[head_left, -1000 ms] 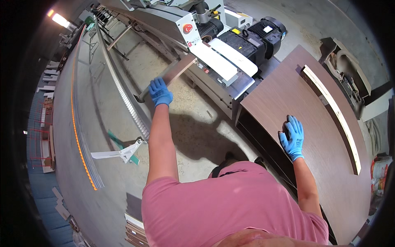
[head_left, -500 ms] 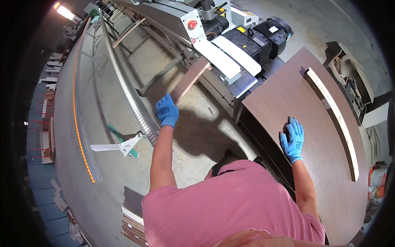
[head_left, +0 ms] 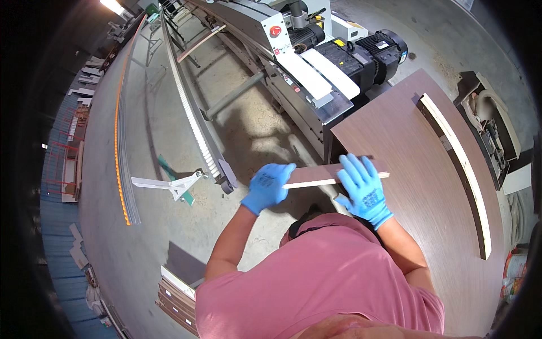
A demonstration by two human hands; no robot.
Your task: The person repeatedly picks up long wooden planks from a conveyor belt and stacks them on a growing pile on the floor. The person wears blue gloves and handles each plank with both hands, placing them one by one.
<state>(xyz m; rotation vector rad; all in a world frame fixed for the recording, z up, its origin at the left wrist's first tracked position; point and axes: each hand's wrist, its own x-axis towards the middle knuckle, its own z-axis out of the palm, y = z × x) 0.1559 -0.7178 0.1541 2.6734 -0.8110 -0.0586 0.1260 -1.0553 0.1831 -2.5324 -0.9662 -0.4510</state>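
Note:
Across the front of my body lies a short brown board [head_left: 312, 174] with a pale near edge. Its left end is in the grip of my left hand [head_left: 267, 187], which wears a blue glove. My right hand [head_left: 364, 191], also in a blue glove, is laid over the board near its right end, its fingers stretched and spread and the thumb apart. The board's right end overlaps the near-left edge of a large brown panel tabletop [head_left: 418, 164]. A long, narrow strip [head_left: 460, 164] with a pale top edge rests on that tabletop.
Ahead stands a long grey machine with a red stop button [head_left: 275, 31], white guards and black motors [head_left: 381, 53]. To the left run a roller rail [head_left: 195, 127] and an orange-edged rail [head_left: 117, 147]. A white bracket [head_left: 169, 184] and stacked boards [head_left: 176, 302] are also at left.
My left hand has brought the board from beside the machine back toward my body and turned it crosswise. My right hand has moved left from the tabletop onto the board.

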